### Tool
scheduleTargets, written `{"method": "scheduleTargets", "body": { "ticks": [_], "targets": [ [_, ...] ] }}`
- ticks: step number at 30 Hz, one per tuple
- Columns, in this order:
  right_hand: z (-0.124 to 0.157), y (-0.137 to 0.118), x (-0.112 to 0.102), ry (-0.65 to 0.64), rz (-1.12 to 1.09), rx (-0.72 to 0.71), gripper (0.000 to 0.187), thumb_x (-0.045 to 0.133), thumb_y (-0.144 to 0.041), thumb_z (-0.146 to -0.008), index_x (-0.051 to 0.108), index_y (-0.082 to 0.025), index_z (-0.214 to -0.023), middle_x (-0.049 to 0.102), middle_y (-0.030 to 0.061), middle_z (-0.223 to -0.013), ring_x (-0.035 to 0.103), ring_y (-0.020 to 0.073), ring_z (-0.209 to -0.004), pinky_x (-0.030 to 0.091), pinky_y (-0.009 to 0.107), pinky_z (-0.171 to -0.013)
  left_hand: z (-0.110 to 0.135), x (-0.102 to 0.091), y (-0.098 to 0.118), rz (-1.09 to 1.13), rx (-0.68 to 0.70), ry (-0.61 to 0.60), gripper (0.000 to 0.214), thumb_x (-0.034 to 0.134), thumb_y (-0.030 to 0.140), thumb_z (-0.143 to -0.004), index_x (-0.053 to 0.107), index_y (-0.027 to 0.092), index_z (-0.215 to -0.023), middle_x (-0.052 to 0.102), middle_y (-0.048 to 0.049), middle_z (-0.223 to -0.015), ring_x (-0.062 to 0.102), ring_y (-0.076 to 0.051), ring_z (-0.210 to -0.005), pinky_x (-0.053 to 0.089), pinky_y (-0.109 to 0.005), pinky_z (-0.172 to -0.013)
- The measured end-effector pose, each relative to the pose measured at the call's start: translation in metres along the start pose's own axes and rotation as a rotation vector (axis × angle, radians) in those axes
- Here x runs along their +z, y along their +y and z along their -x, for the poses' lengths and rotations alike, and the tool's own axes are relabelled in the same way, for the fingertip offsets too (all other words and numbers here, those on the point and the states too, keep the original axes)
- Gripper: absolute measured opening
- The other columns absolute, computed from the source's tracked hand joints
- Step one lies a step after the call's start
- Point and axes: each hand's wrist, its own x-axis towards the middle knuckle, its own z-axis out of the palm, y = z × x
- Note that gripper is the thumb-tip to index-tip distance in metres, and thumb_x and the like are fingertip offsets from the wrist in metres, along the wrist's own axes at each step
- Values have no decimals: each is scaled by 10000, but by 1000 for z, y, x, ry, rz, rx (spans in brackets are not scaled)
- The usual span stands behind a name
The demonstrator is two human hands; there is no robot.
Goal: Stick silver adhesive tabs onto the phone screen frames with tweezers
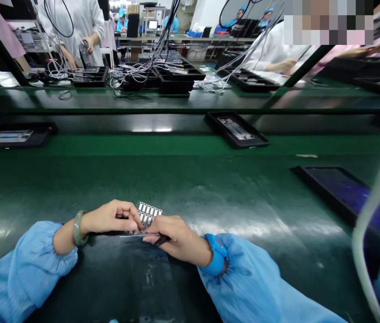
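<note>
My left hand, with a pale bangle at the wrist, is closed in a pinch at the lower left edge of a small sheet of white stickers. The sheet carries rows of small white pieces, and its lower part is hidden behind my fingers. My right hand is closed round a thin tool that looks like tweezers; its slim metal length points left, under my left fingertips. Both hands meet just above the bench, fingertips nearly touching. Whatever lies between the fingertips is too small to make out.
Black trays with devices lie on the green belt, one tray left and another right of centre. A dark tray is at right, beside a pale curved tube. Cables and co-workers are beyond the far shelf.
</note>
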Motion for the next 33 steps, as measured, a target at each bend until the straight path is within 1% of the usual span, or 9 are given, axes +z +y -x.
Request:
{"method": "scheduleTargets", "body": {
  "ticks": [4, 6, 12, 17, 19, 22, 26, 30, 33],
  "targets": [
    [1, 8, -9, 67, 47, 82, 118, 579, -259, -852, 628, -170, -911, 658, 45, -780, 588, 128, -682, 437, 225, -608, -2, 1, -7, 37, 194, 133, 530, 601, 498, -776, 490, 144, -1154, 586, -158, -1169, 526, -246, -1122, 379, -410, -964],
    [1, 11, -13, 64, 86, 112, 155, 588, -261, -845, 617, -163, -961, 659, 52, -820, 590, 134, -710, 442, 229, -620, -2, 3, -10, -72, 264, 207, 591, 605, 478, -781, 428, 159, -1246, 512, -163, -1272, 434, -264, -1222, 305, -444, -1031],
    [1, 14, -19, -42, 130, 162, 229, 573, -272, -851, 576, -178, -1060, 645, 63, -962, 599, 157, -873, 469, 257, -737, -5, 11, -17, -857, 357, 186, 741, 690, 462, -698, 379, 206, -1320, 471, -122, -1332, 360, -281, -1278, 59, -526, -1103],
    [-1, 11, -32, -131, 135, 237, 463, 656, -380, -777, 533, -203, -1187, 587, 74, -1111, 557, 188, -1001, 465, 306, -827, -11, 12, -24, -1039, 332, 237, 580, 557, 391, -830, 334, 214, -1335, 516, -102, -1291, 453, -225, -1211, 100, -509, -1104],
    [-1, 11, -40, -56, 82, 251, 451, 655, -388, -772, 554, -205, -1172, 576, 81, -1115, 550, 192, -995, 469, 314, -815, -12, 11, -24, -1081, 287, 277, 578, 549, 401, -831, 334, 213, -1333, 498, -95, -1311, 429, -222, -1232, 111, -504, -1106],
    [1, 16, -47, 221, -100, 312, 210, 522, -327, -871, 649, -192, -971, 604, 77, -1038, 562, 169, -890, 473, 287, -715, -13, 11, -23, -1145, 228, 306, 641, 553, 482, -806, 329, 198, -1336, 467, -96, -1341, 372, -233, -1275, 101, -510, -1109],
    [2, 26, -48, 483, -428, 464, 335, 411, -388, -907, 657, -176, -826, 627, 64, -971, 529, 125, -659, 443, 252, -562, -12, 12, -20, -1182, 196, 309, 728, 523, 589, -779, 317, 189, -1350, 446, -105, -1359, 329, -254, -1302, 95, -529, -1107],
    [-1, 31, -42, 553, -616, 627, 464, 356, -522, -895, 629, -165, -776, 628, 39, -748, 488, 96, -501, 400, 220, -439, -11, 12, -18, -1226, 172, 300, 756, 503, 645, -757, 338, 205, -1348, 396, -92, -1397, 264, -271, -1332, 76, -555, -1099],
    [-4, 27, -37, 490, -697, 706, 436, 431, -547, -862, 589, -151, -772, 608, 22, -662, 535, 93, -479, 451, 216, -453, -11, 12, -17, -1263, 145, 314, 775, 480, 673, -750, 338, 210, -1355, 337, -82, -1431, 216, -276, -1349, 74, -561, -1096]
  ]
}}
